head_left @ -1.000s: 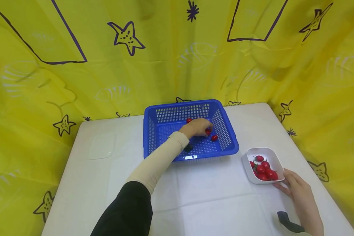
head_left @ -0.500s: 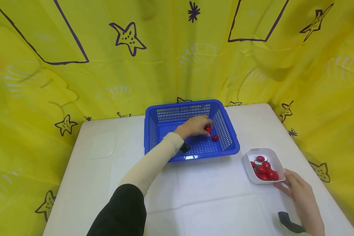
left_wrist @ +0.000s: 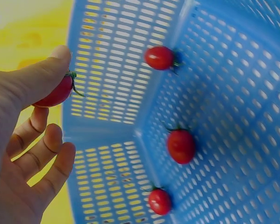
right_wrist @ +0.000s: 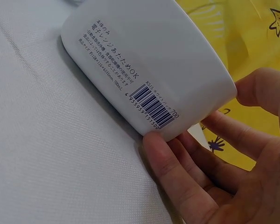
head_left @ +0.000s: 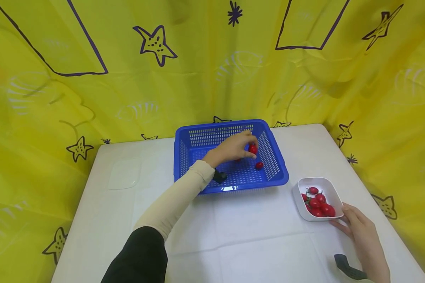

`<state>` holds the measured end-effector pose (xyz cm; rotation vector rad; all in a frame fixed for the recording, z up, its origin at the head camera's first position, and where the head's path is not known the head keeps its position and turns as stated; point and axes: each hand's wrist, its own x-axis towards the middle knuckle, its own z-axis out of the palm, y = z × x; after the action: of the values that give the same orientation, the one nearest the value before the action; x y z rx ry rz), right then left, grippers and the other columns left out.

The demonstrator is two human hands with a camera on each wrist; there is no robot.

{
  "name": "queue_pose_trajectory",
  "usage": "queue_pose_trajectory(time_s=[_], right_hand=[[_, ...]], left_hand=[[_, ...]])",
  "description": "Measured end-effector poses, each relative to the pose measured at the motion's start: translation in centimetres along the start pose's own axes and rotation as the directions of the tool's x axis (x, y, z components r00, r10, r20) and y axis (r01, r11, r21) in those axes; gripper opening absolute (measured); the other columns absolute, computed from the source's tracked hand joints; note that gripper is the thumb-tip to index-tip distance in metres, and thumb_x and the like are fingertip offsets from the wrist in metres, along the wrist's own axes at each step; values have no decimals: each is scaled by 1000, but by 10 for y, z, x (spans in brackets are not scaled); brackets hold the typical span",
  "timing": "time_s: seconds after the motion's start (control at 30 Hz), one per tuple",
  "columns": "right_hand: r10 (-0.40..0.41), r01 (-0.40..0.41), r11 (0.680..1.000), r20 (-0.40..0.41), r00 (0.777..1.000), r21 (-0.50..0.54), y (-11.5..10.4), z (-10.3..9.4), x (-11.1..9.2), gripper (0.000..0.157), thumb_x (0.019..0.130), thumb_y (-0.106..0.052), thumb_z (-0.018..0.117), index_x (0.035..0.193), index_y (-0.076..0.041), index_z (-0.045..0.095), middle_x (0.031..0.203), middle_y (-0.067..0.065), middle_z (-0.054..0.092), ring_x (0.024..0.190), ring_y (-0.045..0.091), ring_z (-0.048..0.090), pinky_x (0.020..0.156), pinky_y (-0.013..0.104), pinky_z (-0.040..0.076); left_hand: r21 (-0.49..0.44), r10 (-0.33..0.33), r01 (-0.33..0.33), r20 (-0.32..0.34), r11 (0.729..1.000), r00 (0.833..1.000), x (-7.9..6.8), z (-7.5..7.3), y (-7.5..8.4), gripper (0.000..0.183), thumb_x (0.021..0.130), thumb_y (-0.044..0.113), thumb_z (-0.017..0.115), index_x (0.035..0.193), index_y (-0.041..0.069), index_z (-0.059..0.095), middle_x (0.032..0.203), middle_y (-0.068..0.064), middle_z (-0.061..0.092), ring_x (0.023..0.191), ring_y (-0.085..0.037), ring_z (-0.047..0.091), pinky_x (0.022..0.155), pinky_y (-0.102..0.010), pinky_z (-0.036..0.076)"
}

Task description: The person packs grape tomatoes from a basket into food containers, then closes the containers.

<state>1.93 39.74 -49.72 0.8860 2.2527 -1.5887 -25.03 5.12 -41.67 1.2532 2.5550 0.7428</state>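
Observation:
My left hand (head_left: 231, 148) is over the blue plastic basket (head_left: 281, 181), pinching a red cherry tomato (head_left: 253, 149) between thumb and fingers. In the left wrist view this tomato shows its green stem, and three more lie in the basket: one by the long wall (left_wrist: 159, 58), a middle tomato (left_wrist: 181, 146) and a lower tomato (left_wrist: 159, 201). At the right, my right hand (head_left: 365, 234) grips the near right corner of a white square container (head_left: 299, 204). Several cherry tomatoes (head_left: 315, 203) lie inside it. The right wrist view shows its printed side with a barcode (right_wrist: 151, 106).
A clear flat lid-like piece (head_left: 123, 175) lies on the left of the white-covered table (head_left: 255, 255). A yellow curtain (head_left: 198, 90) with drawn stars hangs behind the table and along both sides. The basket stands near the table's back edge.
My left hand has risen a little from the basket floor with the cherry tomato pinched in it, drawing back slightly to the left. The right hand and the white container have stayed put.

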Motion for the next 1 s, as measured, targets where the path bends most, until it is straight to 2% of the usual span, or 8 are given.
queue_pose_trajectory(time_s=[0.13, 0.2, 0.33, 0.43, 0.53, 0.67, 0.87, 1.0], right_hand=[[-1, 1, 1000, -1, 1000, 2, 0, 0, 0, 88, 104, -68, 29, 167, -8, 15, 171, 21, 14, 147, 36, 30, 81, 10, 56], [-1, 1, 1000, -4, 1000, 1, 0, 0, 0, 88, 104, -68, 29, 167, -9, 15, 171, 21, 14, 147, 35, 30, 81, 10, 56], [-8, 8, 1000, -11, 1000, 2, 2, 1, 0, 87, 105, -67, 30, 167, -9, 16, 171, 19, 14, 133, 14, 43, 82, 10, 56], [-23, 23, 1000, -16, 1000, 7, 4, 1, 0, 85, 106, -65, 31, 167, -8, 17, 169, 20, 15, 118, -5, 43, 82, 10, 56], [-42, 42, 999, -19, 999, 12, 5, 2, -1, 83, 107, -62, 30, 166, -5, 17, 168, 21, 16, 109, -13, 43, 81, 9, 56], [-42, 43, 999, -18, 999, 19, 5, 2, 0, 83, 107, -61, 30, 166, -5, 17, 168, 21, 16, 108, -15, 43, 81, 9, 56], [-25, 26, 999, -20, 999, 21, 5, 2, 1, 83, 107, -62, 30, 167, -6, 17, 168, 20, 16, 113, -10, 43, 82, 10, 56], [-27, 28, 999, -22, 999, 17, 5, 2, 1, 83, 107, -62, 30, 167, -7, 18, 168, 19, 16, 114, -9, 43, 82, 10, 56]], left_hand=[[-48, 10, -12, -32, 999, 999, -4, -6, 6, 31, 94, 34, 79, 117, 17, 70, 109, 0, 56, 103, -21, 58, 87, -23, 51], [-72, 15, -19, -48, 997, 999, -6, -9, 10, 32, 93, 34, 79, 119, 17, 70, 109, 0, 55, 103, -21, 58, 87, -22, 51], [-101, 39, -47, -84, 994, 996, -10, -14, 18, 35, 94, 33, 79, 122, 15, 70, 110, 1, 54, 104, -20, 59, 88, -20, 52], [-110, 61, -73, -109, 991, 992, -13, -17, 24, 36, 94, 32, 78, 124, 14, 71, 112, 1, 55, 107, -20, 60, 92, -21, 53], [-107, 80, -94, -130, 990, 988, -16, -19, 30, 36, 94, 31, 78, 125, 14, 70, 119, 0, 58, 111, -18, 61, 98, -22, 53], [-115, 90, -108, -155, 987, 984, -20, -21, 38, 36, 95, 30, 77, 126, 14, 69, 127, 0, 64, 114, -13, 61, 103, -25, 54], [-205, 78, -118, -191, 972, 978, -30, -24, 47, 37, 97, 27, 76, 130, 14, 68, 125, 1, 68, 111, -12, 61, 97, -23, 55], [-236, 65, -113, -203, 965, 977, -35, -22, 53, 38, 97, 28, 75, 133, 17, 68, 118, 3, 65, 106, -15, 60, 89, -21, 53]])
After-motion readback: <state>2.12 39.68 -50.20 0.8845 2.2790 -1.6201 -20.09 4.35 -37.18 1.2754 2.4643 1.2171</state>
